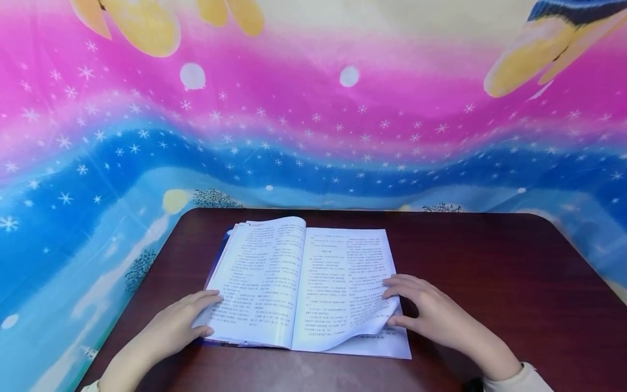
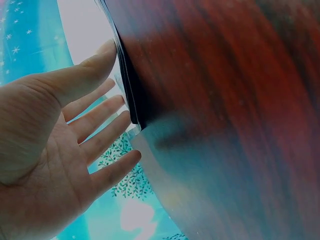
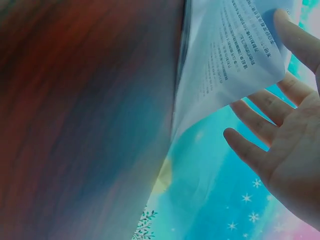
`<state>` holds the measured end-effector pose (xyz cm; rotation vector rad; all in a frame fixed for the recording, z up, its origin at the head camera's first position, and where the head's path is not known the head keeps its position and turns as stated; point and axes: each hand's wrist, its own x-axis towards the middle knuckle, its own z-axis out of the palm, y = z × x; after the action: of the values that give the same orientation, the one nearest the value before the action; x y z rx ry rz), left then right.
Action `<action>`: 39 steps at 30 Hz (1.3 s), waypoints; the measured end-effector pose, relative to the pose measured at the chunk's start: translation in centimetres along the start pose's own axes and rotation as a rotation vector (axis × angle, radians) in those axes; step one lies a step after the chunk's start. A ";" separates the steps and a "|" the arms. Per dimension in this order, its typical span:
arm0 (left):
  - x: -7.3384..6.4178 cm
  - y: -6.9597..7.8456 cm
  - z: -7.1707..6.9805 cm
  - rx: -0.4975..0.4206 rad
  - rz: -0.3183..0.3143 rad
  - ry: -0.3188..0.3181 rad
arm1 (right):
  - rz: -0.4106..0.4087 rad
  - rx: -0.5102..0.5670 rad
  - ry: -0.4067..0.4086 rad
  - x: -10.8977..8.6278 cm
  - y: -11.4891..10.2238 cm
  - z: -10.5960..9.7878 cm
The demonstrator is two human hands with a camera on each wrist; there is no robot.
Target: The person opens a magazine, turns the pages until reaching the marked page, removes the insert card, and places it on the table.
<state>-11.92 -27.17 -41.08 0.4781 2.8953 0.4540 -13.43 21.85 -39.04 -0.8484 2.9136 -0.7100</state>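
An open magazine (image 1: 259, 283) with columns of small print lies on the dark table, and its blue cover shows along the left side. My left hand (image 1: 176, 324) rests at the lower left edge of the left page, fingers extended over the paper. In the left wrist view, the thumb of my left hand (image 2: 65, 125) touches the side of the stacked sheets. With thumb below and fingers above, my right hand (image 1: 433, 313) pinches the right page (image 1: 348, 283) near its lower outer corner. That corner curls up, baring the sheet beneath. The right wrist view shows printed text on the lifted page (image 3: 235, 60).
The reddish-brown wooden table (image 1: 490, 261) has rounded far corners and extends on both sides of the magazine. Behind and beside it hangs a pink and blue cloth (image 1: 313, 130) printed with snowflakes.
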 end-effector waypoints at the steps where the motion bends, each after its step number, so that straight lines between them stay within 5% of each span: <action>1: 0.0 0.0 0.0 0.000 -0.001 0.000 | 0.000 0.004 0.006 0.1 0.0 0.0; 11: 0.0 0.2 0.0 0.000 -0.008 0.003 | -0.031 0.035 0.089 1.0 -0.5 -0.3; 17: -0.1 1.0 -0.1 0.086 -0.002 0.061 | -0.038 0.050 0.124 1.7 -1.2 -0.4; 23: 0.4 3.6 -0.9 0.087 0.009 0.143 | -0.063 0.046 0.187 2.3 -1.9 -0.7; 32: 2.2 7.7 -1.3 -0.005 0.128 0.272 | -0.086 0.060 0.244 3.5 -3.3 -1.3; 39: 3.4 9.9 -1.8 -0.089 0.189 0.308 | -0.064 0.072 0.247 4.4 -4.4 -1.5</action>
<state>-12.65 -17.59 -36.61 0.7301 3.1149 0.7423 -15.20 16.94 -35.39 -0.9111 3.0607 -0.9856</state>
